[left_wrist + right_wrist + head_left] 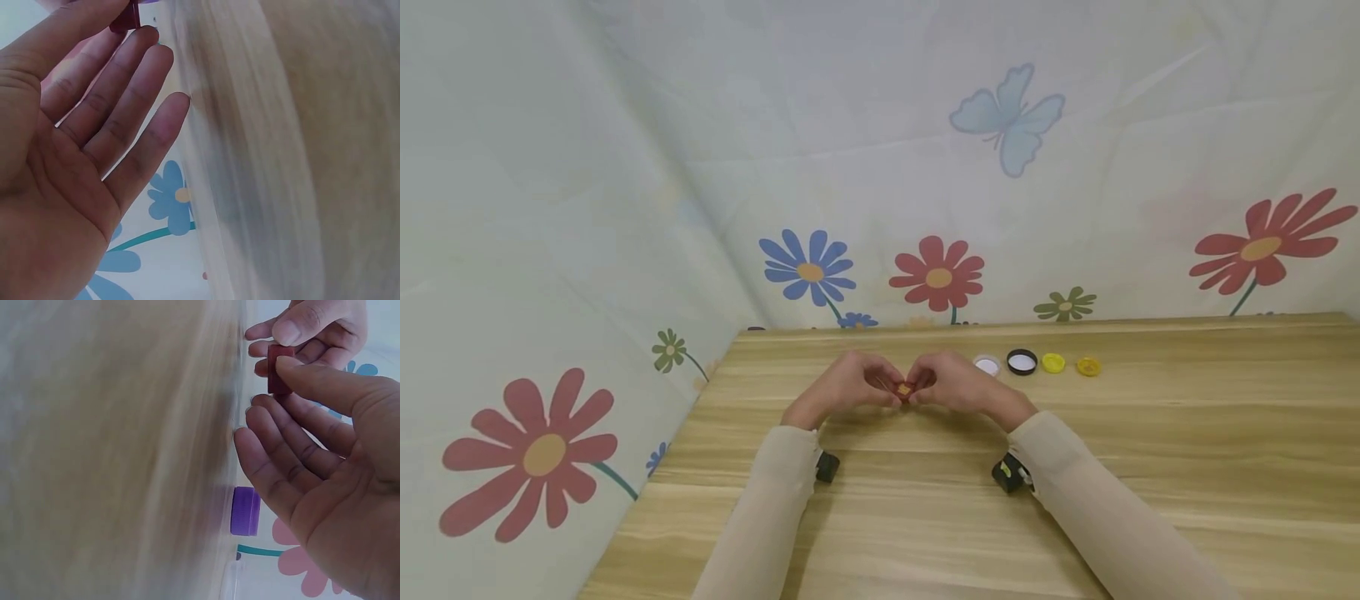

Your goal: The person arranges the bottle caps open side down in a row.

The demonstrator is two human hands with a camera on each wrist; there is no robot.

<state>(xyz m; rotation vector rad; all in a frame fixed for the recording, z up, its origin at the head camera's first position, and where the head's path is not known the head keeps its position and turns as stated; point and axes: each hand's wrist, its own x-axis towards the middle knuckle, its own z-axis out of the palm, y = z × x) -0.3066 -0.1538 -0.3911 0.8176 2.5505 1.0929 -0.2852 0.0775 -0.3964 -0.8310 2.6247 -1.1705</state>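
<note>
Both hands meet over the table and pinch one small dark red piece (904, 389) between thumb and fingers. Its upper face carries a yellow mark; from the side, in the right wrist view, the red piece (280, 378) looks like a short flat-sided block. My left hand (847, 386) grips it from the left, my right hand (955, 383) from the right. Outer fingers of the left hand (94, 125) are spread and loose. Those of the right hand (337, 456) also extend away from the piece. A ridged purple cap (245, 511) stands beyond the right hand, hidden in the head view.
Right of the hands, a row lies near the table's back edge: a clear-rimmed white lid (987, 365), a black-rimmed lid (1022, 362), a yellow cap (1053, 362) and an orange-yellow cap (1088, 367). A flowered cloth (865, 167) hangs behind the wooden table (917, 533).
</note>
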